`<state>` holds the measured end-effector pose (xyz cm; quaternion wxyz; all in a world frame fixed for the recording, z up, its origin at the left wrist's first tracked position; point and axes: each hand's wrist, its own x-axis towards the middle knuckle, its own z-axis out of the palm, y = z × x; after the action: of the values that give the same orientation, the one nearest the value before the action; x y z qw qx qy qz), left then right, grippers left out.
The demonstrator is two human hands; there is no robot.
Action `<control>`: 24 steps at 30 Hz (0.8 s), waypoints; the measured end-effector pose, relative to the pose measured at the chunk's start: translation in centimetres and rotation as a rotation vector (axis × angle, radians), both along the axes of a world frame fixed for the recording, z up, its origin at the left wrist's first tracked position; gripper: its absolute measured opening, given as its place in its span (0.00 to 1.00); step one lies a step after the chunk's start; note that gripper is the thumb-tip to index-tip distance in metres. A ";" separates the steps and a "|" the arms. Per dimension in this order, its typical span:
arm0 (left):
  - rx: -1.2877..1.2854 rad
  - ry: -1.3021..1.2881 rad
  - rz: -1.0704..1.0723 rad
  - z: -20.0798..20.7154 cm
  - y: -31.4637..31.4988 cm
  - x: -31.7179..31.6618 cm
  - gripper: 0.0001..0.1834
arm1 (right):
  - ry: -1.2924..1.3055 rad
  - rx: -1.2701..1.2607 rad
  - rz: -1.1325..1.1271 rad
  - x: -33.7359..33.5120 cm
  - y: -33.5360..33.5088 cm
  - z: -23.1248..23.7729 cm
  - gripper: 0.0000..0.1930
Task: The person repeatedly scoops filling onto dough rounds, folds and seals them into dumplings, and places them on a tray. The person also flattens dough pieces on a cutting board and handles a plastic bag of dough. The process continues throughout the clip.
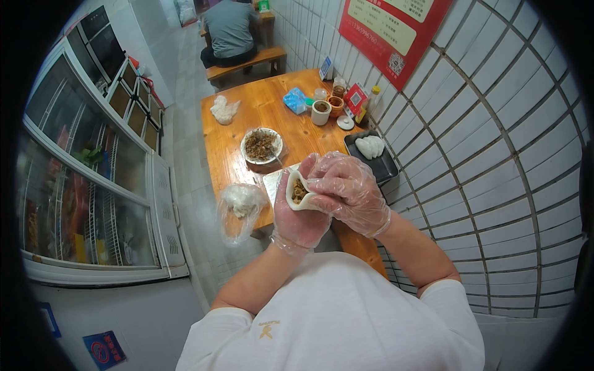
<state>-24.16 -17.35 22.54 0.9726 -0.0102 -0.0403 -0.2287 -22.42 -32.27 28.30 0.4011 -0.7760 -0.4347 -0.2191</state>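
Clear plastic gloves cover both of my hands above the near end of the table. In my left hand [301, 227] lies a white dough wrapper [301, 207], cupped open like a pouch. Brown chopped filling [299, 191] shows inside it. From the right, my right hand [352, 185] pinches the wrapper's edge between thumb and fingers. Just beyond my hands stands a white bowl [244, 150] of the same-looking brown filling, with a utensil handle leaning out. A pale flat sheet or board [271, 181] is partly hidden beneath my hands.
On the wooden table [218, 145] are plastic bags with white contents [242, 199] [224, 110], a blue packet [297, 100] and condiment jars [320, 112]. White dough [370, 147] sits in a black tray [386, 164] by the tiled wall. A glass-door fridge [93, 179] stands left; a person [230, 31] sits beyond.
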 end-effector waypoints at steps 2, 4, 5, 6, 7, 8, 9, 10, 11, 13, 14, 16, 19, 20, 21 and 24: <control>0.014 0.024 0.004 0.3 0.8 0.4 0.27 | -0.059 -0.022 -0.027 0.3 0.7 0.1 0.22; 0.015 -0.025 -0.007 0.7 1.9 0.8 0.27 | -0.062 0.000 -0.095 0.1 1.5 -0.1 0.20; 0.000 -0.029 -0.005 0.9 2.2 0.8 0.27 | -0.036 0.020 -0.157 -0.4 1.8 -0.3 0.19; -0.016 -0.034 -0.002 1.1 2.4 0.8 0.27 | -0.018 0.065 -0.205 -0.8 2.2 -0.8 0.18; -0.049 -0.073 0.011 1.4 2.4 1.0 0.27 | 0.001 0.112 -0.252 -1.0 2.8 -1.3 0.17; -0.013 -0.037 0.014 1.6 2.5 1.1 0.28 | 0.014 0.183 -0.288 -1.3 3.4 -2.1 0.17; 0.008 -0.029 0.017 1.8 2.2 1.2 0.28 | 0.021 0.245 -0.306 -1.3 3.9 -2.7 0.17; 0.030 -0.023 0.016 1.9 2.2 1.4 0.29 | 0.100 0.368 -0.306 -1.2 4.5 -3.4 0.17; 0.137 -0.072 0.053 2.0 2.0 1.5 0.34 | 0.163 0.482 -0.277 -1.1 4.9 -4.0 0.17; 0.483 -0.491 0.339 2.0 2.1 1.7 0.33 | 0.333 0.752 -0.251 -0.9 5.5 -4.7 0.15; 0.539 -0.575 0.363 1.9 2.3 1.8 0.33 | 0.430 0.863 -0.225 -0.8 5.7 -4.8 0.14; 0.633 -0.685 0.347 1.6 3.1 1.9 0.34 | 0.656 1.114 -0.150 -0.9 5.7 -4.7 0.13; 1.009 -1.025 0.577 0.9 3.6 1.8 0.38 | 0.710 1.110 -0.234 -1.0 5.1 -3.8 0.12; 1.099 -1.102 0.692 0.7 3.8 1.7 0.38 | 0.739 1.115 -0.223 -1.1 5.0 -3.5 0.12; 1.211 -1.183 0.802 0.6 4.0 1.8 0.37 | 0.741 1.106 -0.211 -1.1 4.8 -3.3 0.12; 1.321 -1.298 0.957 0.6 4.2 1.7 0.34 | 0.743 1.080 -0.168 -1.0 4.6 -3.0 0.12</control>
<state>-22.47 -13.11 23.13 0.5652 0.6660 -0.4220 0.2426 -23.46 -27.63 25.26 0.8387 -0.5210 -0.0344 -0.1547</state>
